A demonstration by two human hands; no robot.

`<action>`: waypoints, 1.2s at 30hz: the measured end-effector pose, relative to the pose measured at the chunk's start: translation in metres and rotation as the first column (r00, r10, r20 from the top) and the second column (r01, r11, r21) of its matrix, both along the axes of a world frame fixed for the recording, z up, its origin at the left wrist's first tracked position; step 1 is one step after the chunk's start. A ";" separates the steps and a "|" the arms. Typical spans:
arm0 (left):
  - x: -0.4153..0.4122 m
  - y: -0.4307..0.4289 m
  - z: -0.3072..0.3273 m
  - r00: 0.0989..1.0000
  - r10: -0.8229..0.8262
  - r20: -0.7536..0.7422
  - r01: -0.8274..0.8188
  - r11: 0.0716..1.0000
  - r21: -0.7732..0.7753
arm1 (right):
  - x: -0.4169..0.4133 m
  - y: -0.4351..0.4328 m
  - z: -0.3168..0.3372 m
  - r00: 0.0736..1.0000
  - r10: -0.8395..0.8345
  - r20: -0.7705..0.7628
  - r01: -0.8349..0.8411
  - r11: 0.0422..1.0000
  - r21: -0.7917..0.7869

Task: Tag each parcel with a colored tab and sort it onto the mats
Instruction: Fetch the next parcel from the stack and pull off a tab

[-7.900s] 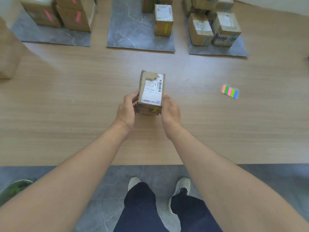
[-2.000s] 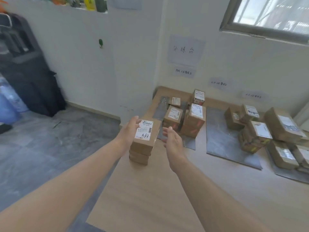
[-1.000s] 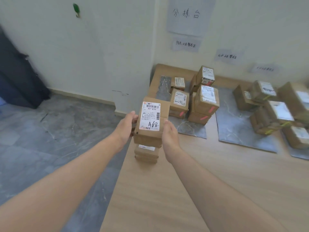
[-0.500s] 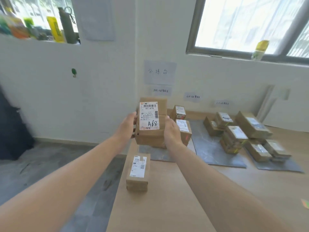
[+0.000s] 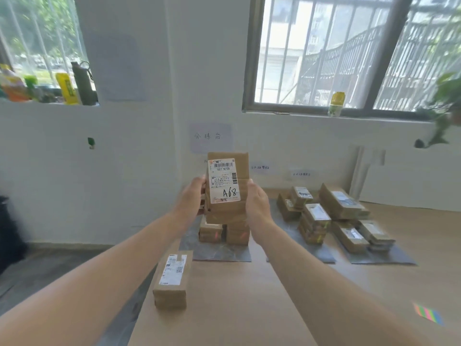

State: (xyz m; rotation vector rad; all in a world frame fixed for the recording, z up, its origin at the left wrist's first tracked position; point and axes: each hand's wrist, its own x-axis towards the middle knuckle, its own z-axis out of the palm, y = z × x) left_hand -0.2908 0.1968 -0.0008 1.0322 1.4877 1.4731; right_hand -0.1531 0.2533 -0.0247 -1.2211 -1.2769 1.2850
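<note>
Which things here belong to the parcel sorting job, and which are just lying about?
Job: A68 parcel, held by left hand and right hand; near parcel; colored tabs; grey mats; sorted parcels.
Lying about: sill bottles; yellow-lidded jar; plant.

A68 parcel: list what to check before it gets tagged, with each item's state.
1. Grip: left hand and right hand hold the parcel by its sides, above the table: ok.
2. Label faces the camera, A68 readable: ok.
3. Tab on it: none on the shown face, other faces hidden: cannot tell.
4. Tabs in sight on the table, lower right: ok.
5. Free hand to take a tab: both busy: not ok.
6. Which of the mats it goes on: wall signs too blurred to read: cannot tell.
</note>
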 end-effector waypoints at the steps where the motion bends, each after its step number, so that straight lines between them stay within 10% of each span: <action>1: 0.012 0.000 -0.002 1.000 0.013 0.006 -0.013 1.000 0.001 | 0.012 0.001 -0.002 1.000 0.002 -0.007 -0.002 1.000 -0.001; 36: 0.327 0.016 -0.090 0.994 -0.029 0.102 0.054 0.968 -0.247 | 0.342 0.009 -0.104 0.995 -0.086 -0.059 0.073 0.979 -0.188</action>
